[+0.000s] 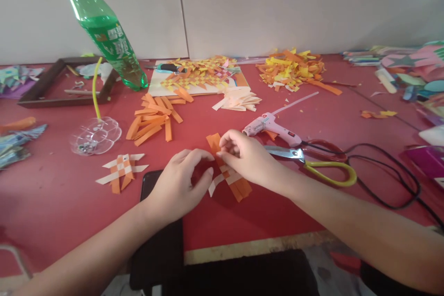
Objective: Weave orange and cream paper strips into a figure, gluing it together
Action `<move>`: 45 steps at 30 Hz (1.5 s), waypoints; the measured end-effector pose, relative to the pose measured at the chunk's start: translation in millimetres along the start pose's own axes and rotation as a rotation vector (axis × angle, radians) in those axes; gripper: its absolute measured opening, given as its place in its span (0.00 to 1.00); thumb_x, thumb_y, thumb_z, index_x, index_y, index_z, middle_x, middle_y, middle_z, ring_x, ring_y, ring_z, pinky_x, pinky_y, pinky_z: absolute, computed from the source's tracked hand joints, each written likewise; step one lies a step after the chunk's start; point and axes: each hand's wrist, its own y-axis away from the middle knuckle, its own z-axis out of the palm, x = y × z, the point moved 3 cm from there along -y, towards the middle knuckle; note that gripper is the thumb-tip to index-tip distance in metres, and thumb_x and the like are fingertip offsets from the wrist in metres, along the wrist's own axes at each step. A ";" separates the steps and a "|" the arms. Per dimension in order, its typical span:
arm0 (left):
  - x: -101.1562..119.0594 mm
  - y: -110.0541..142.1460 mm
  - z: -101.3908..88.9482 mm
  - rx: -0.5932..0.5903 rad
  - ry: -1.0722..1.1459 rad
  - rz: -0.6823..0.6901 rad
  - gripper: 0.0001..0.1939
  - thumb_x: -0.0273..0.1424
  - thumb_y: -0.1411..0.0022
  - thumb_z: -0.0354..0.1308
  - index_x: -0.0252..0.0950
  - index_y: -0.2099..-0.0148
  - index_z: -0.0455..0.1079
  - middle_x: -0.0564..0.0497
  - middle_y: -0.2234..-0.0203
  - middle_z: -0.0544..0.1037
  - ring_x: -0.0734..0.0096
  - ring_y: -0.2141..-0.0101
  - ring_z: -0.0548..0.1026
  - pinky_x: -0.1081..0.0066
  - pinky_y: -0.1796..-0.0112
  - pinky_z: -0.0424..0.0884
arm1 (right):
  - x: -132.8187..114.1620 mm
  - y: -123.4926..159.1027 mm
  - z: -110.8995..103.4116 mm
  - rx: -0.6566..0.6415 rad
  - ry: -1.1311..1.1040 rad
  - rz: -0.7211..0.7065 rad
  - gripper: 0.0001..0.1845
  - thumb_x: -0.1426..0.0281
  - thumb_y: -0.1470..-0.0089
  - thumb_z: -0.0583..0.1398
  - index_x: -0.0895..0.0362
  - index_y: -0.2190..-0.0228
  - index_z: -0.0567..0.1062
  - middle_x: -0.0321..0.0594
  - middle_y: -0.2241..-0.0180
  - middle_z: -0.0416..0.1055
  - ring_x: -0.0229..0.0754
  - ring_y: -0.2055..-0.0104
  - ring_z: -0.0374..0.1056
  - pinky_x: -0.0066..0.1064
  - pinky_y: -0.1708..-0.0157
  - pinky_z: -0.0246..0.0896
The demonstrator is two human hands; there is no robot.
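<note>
A small weave of orange and cream paper strips point(238, 186) lies on the red table in front of me. My right hand point(244, 155) is over its upper part, thumb and finger pinched at an orange paper strip point(212, 140) and covering some of the weave. To the left, my left hand point(185, 180) is curved, its thumb and forefinger apart at the edge of the weave with nothing seen between them. A finished-looking woven paper fish point(123, 166) with a dot eye lies farther left. Orange strips point(156, 115) and cream strips point(238, 99) are piled beyond my hands.
A pink glue gun point(272, 127) and yellow-handled scissors point(329, 173) lie at the right, with a black cord. A green bottle point(111, 39) stands by a dark frame point(45, 81). A clear flower-shaped dish point(100, 136) and a black phone-like slab point(161, 245) are at left.
</note>
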 end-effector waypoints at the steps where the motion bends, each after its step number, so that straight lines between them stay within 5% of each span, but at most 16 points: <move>1: -0.6 -0.3 -0.4 -0.005 0.017 -0.015 0.10 0.28 0.38 0.52 0.39 0.54 0.67 0.49 0.61 0.77 0.61 0.58 0.74 0.60 0.57 0.71 | 1.8 1.0 0.5 -0.005 -0.022 0.000 0.06 0.72 0.47 0.58 0.54 0.66 0.64 0.35 0.69 0.71 0.37 0.69 0.70 0.31 0.68 0.65; 10: 1.4 0.0 0.5 -0.031 0.003 0.062 0.12 0.25 0.41 0.52 0.37 0.54 0.64 0.48 0.60 0.76 0.61 0.58 0.73 0.57 0.55 0.70 | 5.1 16.3 0.4 0.048 -0.072 -0.122 0.17 0.78 0.47 0.56 0.55 0.55 0.63 0.41 0.62 0.71 0.39 0.61 0.72 0.34 0.61 0.71; 15: 0.5 -0.1 1.0 -0.034 0.034 0.081 0.14 0.22 0.42 0.52 0.37 0.53 0.63 0.48 0.59 0.76 0.60 0.57 0.73 0.56 0.54 0.70 | -2.0 35.1 -8.0 0.149 0.196 -0.360 0.13 0.81 0.47 0.54 0.55 0.61 0.66 0.40 0.64 0.71 0.40 0.61 0.70 0.35 0.60 0.69; 22: -0.3 0.5 1.1 -0.036 0.084 0.115 0.12 0.23 0.41 0.52 0.38 0.54 0.62 0.46 0.60 0.75 0.60 0.57 0.73 0.56 0.55 0.71 | 3.3 52.5 -6.6 0.060 0.373 -0.506 0.18 0.84 0.49 0.52 0.58 0.57 0.67 0.45 0.62 0.72 0.46 0.58 0.67 0.39 0.60 0.68; 32: -1.6 2.3 1.1 -0.028 0.050 0.157 0.24 0.14 0.52 0.48 0.38 0.53 0.61 0.47 0.59 0.75 0.62 0.56 0.72 0.59 0.54 0.70 | 10.3 50.8 -6.4 0.073 0.362 -0.650 0.22 0.84 0.48 0.50 0.57 0.54 0.66 0.46 0.61 0.73 0.48 0.54 0.67 0.44 0.57 0.70; 45: -0.9 3.5 2.6 -0.027 0.012 0.191 0.24 0.14 0.51 0.49 0.36 0.51 0.61 0.47 0.59 0.75 0.62 0.56 0.73 0.59 0.54 0.70 | 12.9 52.0 -6.7 0.026 0.275 -0.590 0.24 0.85 0.50 0.49 0.57 0.53 0.66 0.47 0.58 0.72 0.48 0.51 0.67 0.45 0.54 0.69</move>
